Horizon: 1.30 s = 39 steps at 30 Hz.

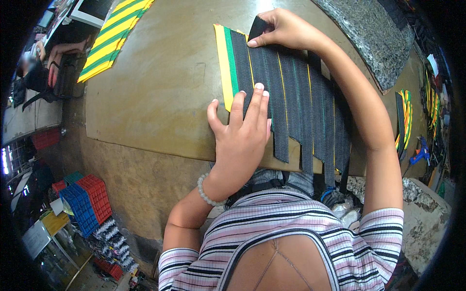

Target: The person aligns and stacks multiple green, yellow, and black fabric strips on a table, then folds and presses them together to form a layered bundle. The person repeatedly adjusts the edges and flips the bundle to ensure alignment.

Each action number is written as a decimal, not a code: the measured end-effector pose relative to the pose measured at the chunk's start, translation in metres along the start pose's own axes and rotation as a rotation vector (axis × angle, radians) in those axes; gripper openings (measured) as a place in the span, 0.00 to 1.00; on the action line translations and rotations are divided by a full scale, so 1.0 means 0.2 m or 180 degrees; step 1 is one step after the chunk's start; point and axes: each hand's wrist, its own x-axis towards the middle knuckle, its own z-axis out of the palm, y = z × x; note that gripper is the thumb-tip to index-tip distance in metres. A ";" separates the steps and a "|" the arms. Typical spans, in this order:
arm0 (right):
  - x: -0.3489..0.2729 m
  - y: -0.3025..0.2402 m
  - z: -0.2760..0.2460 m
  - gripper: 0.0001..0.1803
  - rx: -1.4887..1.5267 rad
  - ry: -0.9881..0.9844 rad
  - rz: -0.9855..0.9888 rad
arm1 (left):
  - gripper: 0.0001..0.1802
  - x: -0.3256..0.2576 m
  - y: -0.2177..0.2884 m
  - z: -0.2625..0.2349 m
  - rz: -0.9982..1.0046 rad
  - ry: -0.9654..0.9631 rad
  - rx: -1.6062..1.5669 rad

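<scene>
Black webbing straps point(293, 106) lie side by side, slightly slanted, over a yellow and green striped fabric piece point(224, 63) on a brown table point(155, 97). The fabric's left edge shows, along with thin yellow and green lines between the straps. My left hand point(241, 133) rests on the leftmost straps with its fingers stretched out and apart. At the far end, my right hand point(286, 31) pinches a black webbing strap point(258, 25) between thumb and fingers, its tip turned up. Several strap ends hang past the near table edge at uneven lengths.
Another striped fabric piece point(116, 41) lies at the far left. A grey speckled slab point(371, 39) stands at the far right, with a bundle of striped strips point(404, 119) and a blue glue gun point(420, 153) nearby. Plastic crates point(92, 196) stand lower left; a person sits beyond.
</scene>
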 end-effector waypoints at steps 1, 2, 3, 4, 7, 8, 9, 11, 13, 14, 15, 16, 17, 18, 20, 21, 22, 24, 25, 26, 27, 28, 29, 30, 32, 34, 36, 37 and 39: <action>0.00 -0.01 -0.01 0.17 0.0041 0.0005 -0.0091 | 0.27 0.00 0.00 0.00 -0.0002 -0.0013 -0.0007; -0.01 -0.02 -0.01 0.17 0.0071 0.0065 -0.0203 | 0.27 0.00 0.00 0.00 0.0015 -0.0015 -0.0013; -0.01 -0.03 -0.02 0.18 0.0118 0.0005 -0.0049 | 0.27 0.00 0.00 -0.01 0.0022 -0.0033 -0.0021; -0.02 -0.05 -0.03 0.19 0.0150 0.0000 0.0081 | 0.27 0.00 -0.01 -0.01 0.0021 -0.0023 -0.0050; -0.03 -0.09 -0.04 0.20 0.0208 -0.0037 0.0369 | 0.27 0.01 -0.01 -0.01 0.0044 -0.0032 -0.0019; -0.04 -0.10 -0.04 0.20 0.0188 0.0014 0.0470 | 0.27 0.01 -0.01 -0.01 0.0048 -0.0025 -0.0019; -0.04 -0.10 -0.04 0.20 0.0208 -0.0045 0.0391 | 0.27 0.01 0.00 -0.01 0.0045 -0.0024 -0.0029; -0.04 -0.08 -0.03 0.21 0.0197 0.0088 0.0204 | 0.27 0.01 0.00 -0.01 0.0058 -0.0018 -0.0045; -0.02 -0.03 -0.02 0.21 0.0048 -0.0062 0.0283 | 0.26 0.02 -0.01 -0.02 0.0097 -0.0002 -0.0049; 0.00 -0.01 -0.02 0.21 0.0094 -0.0008 0.0044 | 0.26 0.03 -0.02 -0.03 0.0125 -0.0029 -0.0143; 0.02 0.02 -0.03 0.22 -0.0195 0.0082 0.0124 | 0.25 0.04 -0.04 -0.03 0.0153 -0.0053 -0.0237; 0.05 0.03 -0.03 0.22 -0.0371 0.0235 -0.0041 | 0.25 0.05 -0.05 -0.04 0.0182 -0.0076 -0.0332; 0.06 0.03 -0.03 0.22 -0.0549 0.0392 -0.0205 | 0.24 0.07 -0.07 -0.04 0.0234 -0.0064 -0.0418; 0.05 0.01 -0.02 0.22 -0.0971 0.0758 -0.0202 | 0.23 0.08 -0.09 -0.04 0.0285 -0.0050 -0.0505; 0.00 -0.05 0.02 0.20 -0.1908 0.1763 -0.0279 | 0.20 0.12 -0.12 -0.03 0.0384 0.0065 -0.0592; -0.04 -0.10 0.06 0.12 -0.2292 0.2185 -0.0488 | 0.19 0.14 -0.13 -0.02 0.0347 0.0081 -0.0516; -0.12 -0.16 0.11 0.09 -0.1876 0.1753 -0.0764 | 0.19 0.16 -0.13 0.00 0.0300 0.0102 -0.0449; -0.26 -0.25 0.23 0.07 -0.1376 0.1193 -0.0824 | 0.19 0.17 -0.12 0.04 0.0126 0.0307 -0.0269; -0.29 -0.29 0.26 0.08 -0.1241 0.0839 -0.0487 | 0.19 0.16 -0.11 0.06 0.0080 0.0406 -0.0234; -0.29 -0.30 0.27 0.09 -0.1118 0.0984 -0.0549 | 0.20 0.15 -0.10 0.07 0.0056 0.0465 -0.0198; -0.28 -0.31 0.27 0.10 -0.1240 0.1236 -0.0733 | 0.21 0.14 -0.09 0.08 0.0050 0.0516 -0.0169; -0.24 -0.30 0.25 0.10 -0.1380 0.1341 -0.0672 | 0.22 0.14 -0.08 0.09 0.0065 0.0510 -0.0148; -0.19 -0.29 0.23 0.11 -0.1546 0.1284 -0.0372 | 0.22 0.13 -0.08 0.08 0.0056 0.0479 -0.0151; -0.16 -0.28 0.22 0.13 -0.1470 0.1524 -0.0392 | 0.21 0.12 -0.08 0.08 0.0063 0.0458 -0.0166; -0.14 -0.25 0.22 0.12 -0.1795 0.1487 -0.0494 | 0.20 0.11 -0.07 0.07 0.0063 0.0443 -0.0172; -0.19 -0.22 0.26 0.07 -0.2252 0.0907 -0.0796 | 0.18 0.12 -0.07 0.06 -0.0018 0.0340 -0.0344; -0.29 -0.22 0.32 0.06 -0.1657 0.0743 -0.0927 | 0.14 0.12 -0.06 0.06 -0.0076 0.0204 -0.0389; -0.33 -0.23 0.34 0.07 -0.1657 0.0942 -0.0817 | 0.16 0.11 -0.04 0.06 -0.0054 0.0177 -0.0395; -0.30 -0.25 0.32 0.09 -0.1719 0.1677 -0.0848 | 0.20 0.08 -0.03 0.06 0.0009 0.0293 -0.0201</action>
